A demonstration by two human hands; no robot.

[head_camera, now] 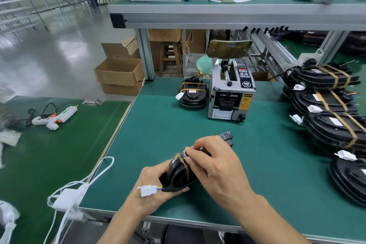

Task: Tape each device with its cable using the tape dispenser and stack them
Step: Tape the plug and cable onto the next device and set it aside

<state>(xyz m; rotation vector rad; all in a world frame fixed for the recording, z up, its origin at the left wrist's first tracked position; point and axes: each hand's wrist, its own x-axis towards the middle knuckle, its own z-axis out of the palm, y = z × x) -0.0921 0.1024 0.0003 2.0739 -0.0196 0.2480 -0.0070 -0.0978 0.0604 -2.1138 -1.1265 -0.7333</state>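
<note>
We've got the black device (179, 174) gripped in our left hand (153, 182) just above the worktop (257, 164), right hand (215, 164) fingers pressing tape (183, 162) onto it, tape dispenser (229, 93) sitting behind.

1. Open green mat on the bench (158, 125) lies between the hands and the tape dispenser (230, 93) near the far edge.
2. A taped device (193, 93) sits just left of the dispenser.
3. Stacked devices (326, 117) line the right edge.
4. The bench's left edge has bare mat.
</note>
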